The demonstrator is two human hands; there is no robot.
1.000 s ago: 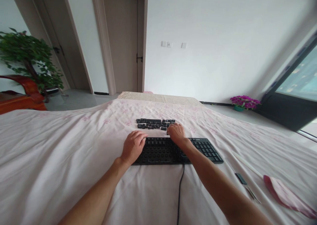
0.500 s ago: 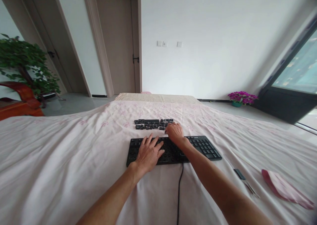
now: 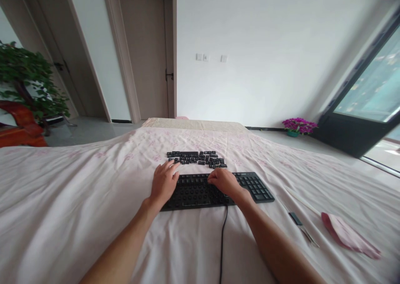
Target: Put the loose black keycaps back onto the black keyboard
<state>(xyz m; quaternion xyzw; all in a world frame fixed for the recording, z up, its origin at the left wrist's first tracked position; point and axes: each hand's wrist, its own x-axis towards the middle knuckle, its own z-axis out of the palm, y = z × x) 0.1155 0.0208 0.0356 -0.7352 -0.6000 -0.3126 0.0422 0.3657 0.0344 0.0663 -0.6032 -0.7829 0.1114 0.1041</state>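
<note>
A black keyboard lies on the pink-and-white cloth, its main part stripped of most keycaps while the number pad at the right still has them. Just beyond it, loose black keycaps are spread in rough rows. My left hand is over the keyboard's left end, fingers apart, tips close to the loose keycaps. With fingers drawn together, my right hand is at the keyboard's upper middle; whatever is between its fingertips is hidden.
A black cable runs from the keyboard toward me. To the right lie a dark-handled tool with metal prongs and a pink cloth. Farther off are a potted plant and purple flowers.
My left hand has slid left and forward, off the keyboard's middle. My right hand has come back from the loose keycaps to the keyboard. The view has turned slightly right.
</note>
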